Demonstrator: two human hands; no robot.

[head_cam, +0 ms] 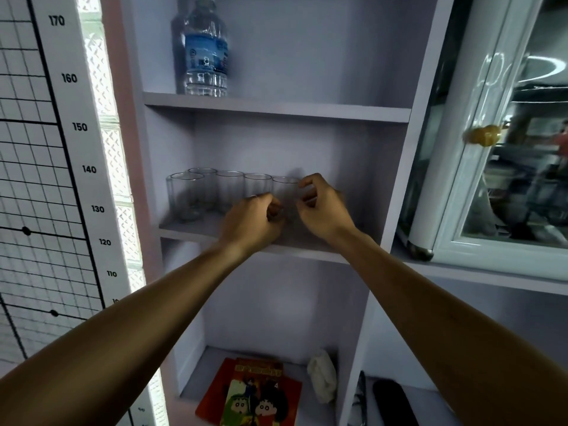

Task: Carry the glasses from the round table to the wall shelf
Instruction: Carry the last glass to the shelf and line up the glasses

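Several clear glasses stand in a row on the middle board of the pale wall shelf (190, 230). The leftmost glass (186, 195) stands a little forward of the others. My left hand (253, 221) is curled around the lower part of the fourth glass (257, 184), hiding its base. My right hand (321, 210) has its thumb and fingers bent against the right side of the rightmost glass (285, 189), which stands between my two hands. Both glasses rest upright on the board. The round table is out of view.
A water bottle (206, 47) stands on the board above. Comic books (252, 392) and a crumpled cloth (322, 373) lie on the bottom board. A glass-door cabinet (479, 136) stands to the right, and a height chart (61, 149) hangs to the left.
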